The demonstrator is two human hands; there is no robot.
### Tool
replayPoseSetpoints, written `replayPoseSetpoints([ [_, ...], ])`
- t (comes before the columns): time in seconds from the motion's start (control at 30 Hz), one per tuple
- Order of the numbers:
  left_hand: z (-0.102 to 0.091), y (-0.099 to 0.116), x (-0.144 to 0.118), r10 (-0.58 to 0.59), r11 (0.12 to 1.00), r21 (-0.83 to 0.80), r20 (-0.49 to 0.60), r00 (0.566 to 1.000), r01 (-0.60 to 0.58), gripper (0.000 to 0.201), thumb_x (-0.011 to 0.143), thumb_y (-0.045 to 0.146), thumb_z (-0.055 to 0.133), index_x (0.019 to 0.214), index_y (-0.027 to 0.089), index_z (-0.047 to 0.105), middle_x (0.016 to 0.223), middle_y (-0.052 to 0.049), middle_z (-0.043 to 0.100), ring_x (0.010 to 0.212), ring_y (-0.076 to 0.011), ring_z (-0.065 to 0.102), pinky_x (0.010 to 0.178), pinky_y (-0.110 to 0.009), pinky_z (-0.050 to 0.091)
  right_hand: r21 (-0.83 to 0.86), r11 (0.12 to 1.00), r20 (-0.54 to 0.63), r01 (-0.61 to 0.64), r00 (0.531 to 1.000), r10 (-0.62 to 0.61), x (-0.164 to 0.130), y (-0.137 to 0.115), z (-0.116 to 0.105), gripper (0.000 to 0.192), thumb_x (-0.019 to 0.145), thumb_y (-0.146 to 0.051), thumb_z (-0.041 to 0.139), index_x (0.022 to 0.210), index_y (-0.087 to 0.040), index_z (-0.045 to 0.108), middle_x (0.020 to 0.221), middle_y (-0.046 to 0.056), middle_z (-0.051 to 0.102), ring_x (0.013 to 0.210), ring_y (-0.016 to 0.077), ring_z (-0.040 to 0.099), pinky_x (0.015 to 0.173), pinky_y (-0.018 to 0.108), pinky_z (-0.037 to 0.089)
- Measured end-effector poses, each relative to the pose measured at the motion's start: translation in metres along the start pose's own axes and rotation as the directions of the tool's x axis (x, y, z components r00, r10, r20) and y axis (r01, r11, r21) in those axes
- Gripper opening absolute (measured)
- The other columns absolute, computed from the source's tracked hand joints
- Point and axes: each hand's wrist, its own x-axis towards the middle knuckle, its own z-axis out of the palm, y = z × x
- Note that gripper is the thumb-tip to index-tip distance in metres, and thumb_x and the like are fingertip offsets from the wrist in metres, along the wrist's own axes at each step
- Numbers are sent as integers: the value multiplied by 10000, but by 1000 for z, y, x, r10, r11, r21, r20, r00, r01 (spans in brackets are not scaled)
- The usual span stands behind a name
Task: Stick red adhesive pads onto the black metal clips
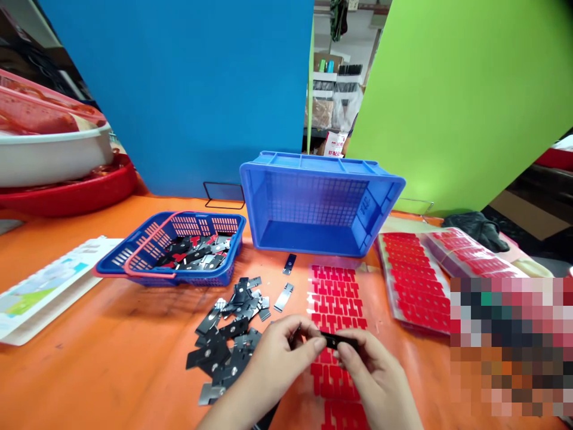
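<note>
Your left hand (280, 349) and right hand (367, 364) pinch one small black metal plate (342, 341) together above the red sticker sheet (333, 298), while the blue basket (134, 257) holds more plates and the tipped blue crate (322, 203) holds nothing.

The small plate (340, 341) pinched between the left hand (277, 352) and the right hand (371, 370) looks like dark, glossy sheet metal. The loose plates (233, 331) heaped on the table have the same thin metal look, some blackened, some bare and silvery with a bright sheen. The table top (111, 358) is a smooth orange surface with a dull shine. The sheet of red stickers (333, 292) appears glossy, like plastic film on a clear backing. The blue crate (322, 203) is hard moulded plastic, faintly shiny, with ribbed walls. The blue basket (174, 248) is slotted plastic too. The printed card (45, 286) at the left looks like smooth coated paper.
</note>
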Motion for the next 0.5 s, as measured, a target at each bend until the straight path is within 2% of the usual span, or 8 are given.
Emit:
replayPoseSetpoints([
  [0.1, 1, -2, -1, 52, 998, 28, -16, 999, -51, 112, 709, 253, 542, 642, 166, 526, 614, 14, 476, 593, -105, 414, 552, -205, 326, -19, 1000, -31, 8, 999, -8, 1, -3, -2, 220, 785, -397, 510, 818, -194, 588, 780, 44, 622, 724, 177, 564, 664, 258, 445],
  [0.2, 3, -3, -2, 55, 998, -15, 33, 998, -54, 120, 703, 234, 542, 618, 164, 495, 585, 28, 439, 572, -93, 388, 537, -197, 317, 38, 999, 14, -1, 1000, 0, 2, -9, -3, 223, 775, -400, 521, 739, -187, 577, 688, 18, 599, 646, 146, 541, 594, 219, 433],
  [0.27, 5, -3, -2, 46, 999, -3, 29, 999, -46, 115, 699, 226, 541, 617, 164, 489, 571, 34, 434, 551, -86, 373, 518, -194, 308, 54, 999, 27, -6, 1000, 5, 2, -11, -3, 229, 779, -397, 518, 717, -183, 571, 655, 7, 586, 613, 133, 526, 569, 205, 423],
  [0.4, 7, -2, -4, 107, 982, 168, -85, 991, -91, 122, 711, 249, 535, 621, 168, 516, 574, 28, 480, 533, -85, 388, 502, -196, 303, -31, 999, -32, 23, 999, -24, 0, -8, 0, 216, 799, -377, 494, 773, -184, 589, 725, 18, 603, 681, 143, 546, 627, 213, 425],
  [0.5, 9, -1, -7, 185, 951, 273, -125, 975, -146, 142, 716, 260, 537, 605, 173, 521, 563, 28, 486, 526, -84, 403, 500, -198, 298, -87, 993, -75, 74, 994, -81, 0, -2, 1, 196, 797, -365, 501, 796, -194, 597, 756, 25, 612, 712, 154, 557, 648, 221, 430],
])
